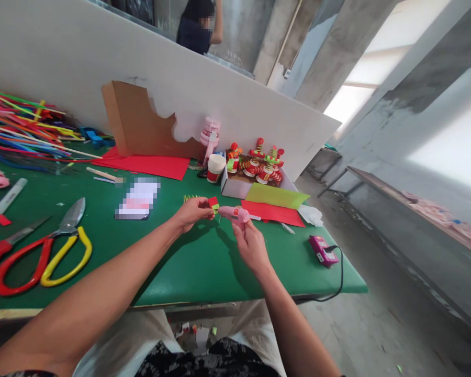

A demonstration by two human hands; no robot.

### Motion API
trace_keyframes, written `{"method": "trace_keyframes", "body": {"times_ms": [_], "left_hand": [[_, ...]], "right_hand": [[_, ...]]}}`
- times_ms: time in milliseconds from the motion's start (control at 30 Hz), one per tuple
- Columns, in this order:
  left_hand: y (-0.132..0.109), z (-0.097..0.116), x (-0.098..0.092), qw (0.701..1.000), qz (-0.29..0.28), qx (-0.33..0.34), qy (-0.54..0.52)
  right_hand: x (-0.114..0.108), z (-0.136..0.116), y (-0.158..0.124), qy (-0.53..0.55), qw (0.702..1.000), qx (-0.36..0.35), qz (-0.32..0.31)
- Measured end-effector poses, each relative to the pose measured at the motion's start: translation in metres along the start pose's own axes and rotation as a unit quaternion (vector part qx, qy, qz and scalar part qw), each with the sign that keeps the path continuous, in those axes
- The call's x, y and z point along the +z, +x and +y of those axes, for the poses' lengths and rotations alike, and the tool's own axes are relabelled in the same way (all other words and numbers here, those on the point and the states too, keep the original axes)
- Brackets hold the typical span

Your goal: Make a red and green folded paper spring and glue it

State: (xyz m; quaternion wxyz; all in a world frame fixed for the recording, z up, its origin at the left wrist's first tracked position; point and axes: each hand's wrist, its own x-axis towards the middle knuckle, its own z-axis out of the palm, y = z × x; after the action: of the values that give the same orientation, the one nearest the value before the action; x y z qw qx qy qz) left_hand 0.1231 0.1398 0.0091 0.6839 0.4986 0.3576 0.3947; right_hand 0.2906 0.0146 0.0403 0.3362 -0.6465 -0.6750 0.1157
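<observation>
Glue gun (230, 211), pink, gripped in my right hand (253, 244), its nozzle (221, 209) close to the small red-and-green piece (213, 202) pinched in my left hand (193, 213); I cannot tell whether they touch. From afar I see both hands near each other above a green table (172, 277).

1. Left hand (196, 213), right hand (253, 243): 2 hands.
2. Glue gun (232, 212): 1.
3. Red-green piece (213, 202): 1.
4. Scissors (68, 226) with red and yellow handles: 1.
5. Phone (139, 198): 1.
6. Paper cup (215, 168): 1.
7. White box (235, 187): 1.
8. Figures (253, 168) in it: at least 3; overlap prevents exact count.
9. Green sheet (277, 196): 1.
10. Sticks (27, 133): many, too tangled to count.
11. Co-worker (194, 31): 1.
</observation>
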Motion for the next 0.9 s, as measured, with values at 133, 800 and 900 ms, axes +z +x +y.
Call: {"method": "trace_keyframes", "body": {"times_ms": [133,800,900], "left_hand": [[0.0014,-0.0024,-0.0015,1.000,-0.001,0.004,0.008],[0.0004,-0.0019,-0.0009,1.000,-0.004,0.001,0.002],[0.0009,-0.0023,-0.0014,1.000,-0.009,0.001,0.007]], "right_hand": [[-0.0001,0.0028,-0.0003,0.000,1.000,0.008,0.011],[0.0035,0.0018,0.0013,0.008,1.000,0.000,0.015],[0.0039,0.0025,0.0008,0.021,1.000,-0.004,0.021]]}}
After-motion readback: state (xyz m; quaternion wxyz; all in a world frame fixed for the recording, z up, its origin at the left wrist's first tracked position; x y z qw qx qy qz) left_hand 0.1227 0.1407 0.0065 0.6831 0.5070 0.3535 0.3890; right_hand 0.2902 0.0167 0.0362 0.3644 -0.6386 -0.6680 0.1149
